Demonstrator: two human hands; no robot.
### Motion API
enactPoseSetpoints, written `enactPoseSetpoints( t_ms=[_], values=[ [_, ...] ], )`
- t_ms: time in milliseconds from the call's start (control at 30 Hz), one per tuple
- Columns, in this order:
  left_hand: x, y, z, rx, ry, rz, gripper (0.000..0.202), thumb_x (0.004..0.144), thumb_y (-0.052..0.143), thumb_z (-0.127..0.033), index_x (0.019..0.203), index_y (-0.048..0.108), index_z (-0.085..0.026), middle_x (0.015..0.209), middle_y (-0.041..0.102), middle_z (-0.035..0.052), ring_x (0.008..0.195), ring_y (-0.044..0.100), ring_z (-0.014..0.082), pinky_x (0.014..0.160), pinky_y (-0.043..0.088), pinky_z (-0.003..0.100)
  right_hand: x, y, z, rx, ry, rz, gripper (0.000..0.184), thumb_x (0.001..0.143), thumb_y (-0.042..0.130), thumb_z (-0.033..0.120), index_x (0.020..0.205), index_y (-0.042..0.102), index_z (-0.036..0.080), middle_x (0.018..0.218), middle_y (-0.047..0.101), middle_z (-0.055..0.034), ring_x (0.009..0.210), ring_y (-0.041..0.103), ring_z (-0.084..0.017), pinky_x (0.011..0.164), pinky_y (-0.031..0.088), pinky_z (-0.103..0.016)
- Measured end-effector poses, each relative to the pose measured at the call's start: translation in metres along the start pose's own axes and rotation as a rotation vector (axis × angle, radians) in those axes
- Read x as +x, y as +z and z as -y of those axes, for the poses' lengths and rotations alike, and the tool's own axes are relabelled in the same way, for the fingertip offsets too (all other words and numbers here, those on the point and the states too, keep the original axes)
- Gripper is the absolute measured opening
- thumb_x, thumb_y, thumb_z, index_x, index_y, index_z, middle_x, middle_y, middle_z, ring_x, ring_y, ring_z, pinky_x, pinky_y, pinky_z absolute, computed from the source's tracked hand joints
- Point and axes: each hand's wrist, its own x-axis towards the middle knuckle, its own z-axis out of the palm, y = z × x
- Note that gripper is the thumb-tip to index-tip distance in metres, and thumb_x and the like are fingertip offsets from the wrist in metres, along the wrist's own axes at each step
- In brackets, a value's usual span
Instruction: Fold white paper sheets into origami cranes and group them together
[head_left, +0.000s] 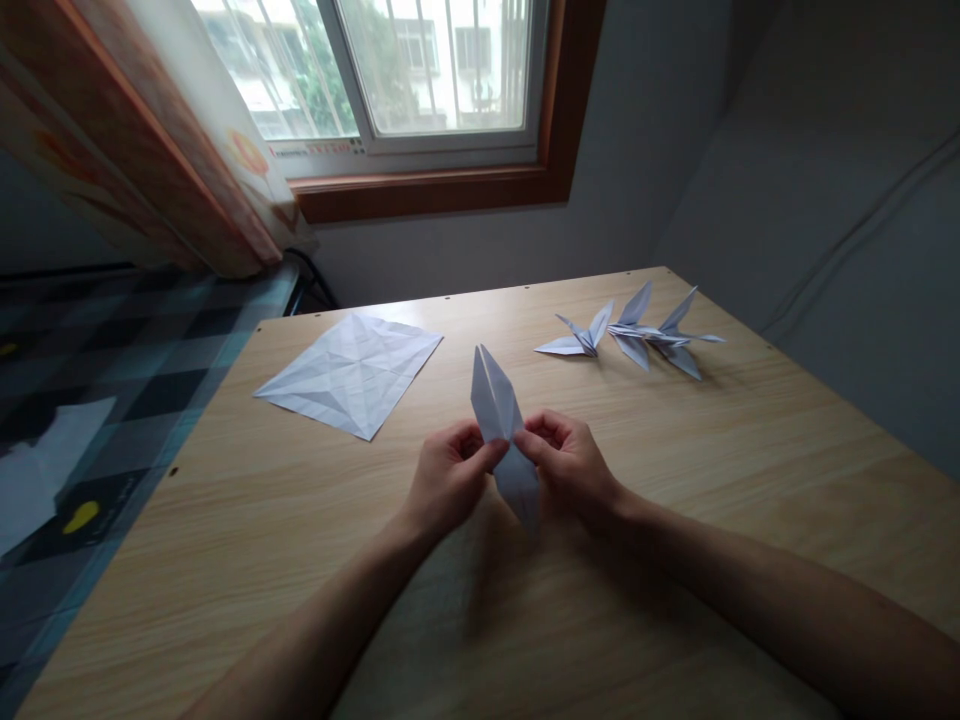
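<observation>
A folded piece of white paper [496, 395], long and pointed with a split at its far end, is held upright above the table between both hands. My left hand [454, 468] pinches its left edge near the middle, thumb on the near face. From the other side, my right hand [571, 462] grips the same paper, its thumb also pressed at the middle. The fingers behind the paper are partly hidden. Beyond my left hand lies a creased white paper sheet [352, 370], spread flat. Several folded paper cranes [589, 335] rest at the far right, some touching each other.
The wooden table [300, 560] has its far edge below a window [442, 70]. To the left, a checkered cloth [45, 370] carries some white paper pieces [30, 490]. A curtain [187, 130] hangs at the upper left; a wall rises on the right.
</observation>
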Motion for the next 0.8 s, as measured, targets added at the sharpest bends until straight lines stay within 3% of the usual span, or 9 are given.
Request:
enactPoseSetpoints(
  t_ms=[133,400,600,700,800],
  values=[
    [-0.002,0.001,0.004,-0.099,-0.063,0.006,0.034,0.073,0.077,-0.044,0.079,0.069,-0.011,0.067,0.066,0.0045,0.065,0.062,0.0171,0.060,0.049,0.028,-0.001,0.001,0.000,-0.046,-0.006,-0.015,0.031,0.078,0.071,0.046,0.075,0.063,0.016,0.064,0.061,0.0008,0.056,0.054,-0.012,0.053,0.043,-0.024],
    [-0.001,0.006,0.002,-0.204,-0.096,-0.031,0.031,0.071,0.079,-0.038,0.070,0.062,-0.012,0.065,0.065,0.0029,0.057,0.058,0.0119,0.054,0.045,0.023,-0.001,0.002,0.006,-0.057,-0.048,-0.008,0.032,0.078,0.072,0.046,0.074,0.060,0.017,0.061,0.057,0.0022,0.054,0.052,-0.011,0.051,0.042,-0.024],
    [-0.001,0.010,-0.004,-0.231,-0.100,-0.144,0.039,0.067,0.083,-0.027,0.086,0.050,-0.019,0.057,0.063,-0.0057,0.048,0.056,0.0089,0.050,0.043,0.019,0.001,0.002,-0.003,-0.029,-0.112,-0.085,0.027,0.079,0.070,0.043,0.081,0.060,0.018,0.065,0.061,0.0015,0.055,0.055,-0.012,0.050,0.043,-0.023],
    [-0.001,0.010,-0.004,-0.215,-0.099,-0.154,0.038,0.065,0.083,-0.027,0.080,0.050,-0.018,0.062,0.063,-0.0046,0.051,0.057,0.0084,0.051,0.043,0.018,0.001,0.002,-0.003,-0.006,-0.129,-0.071,0.024,0.081,0.067,0.041,0.084,0.061,0.018,0.067,0.062,0.0015,0.055,0.056,-0.012,0.049,0.044,-0.023],
    [-0.001,0.008,-0.001,-0.191,-0.086,-0.165,0.038,0.066,0.082,-0.029,0.087,0.053,-0.017,0.065,0.065,-0.0025,0.056,0.061,0.0109,0.053,0.045,0.020,0.001,0.002,-0.001,0.017,-0.124,-0.052,0.021,0.084,0.062,0.039,0.086,0.062,0.017,0.066,0.061,0.0020,0.052,0.054,-0.010,0.048,0.043,-0.023]
  ],
)
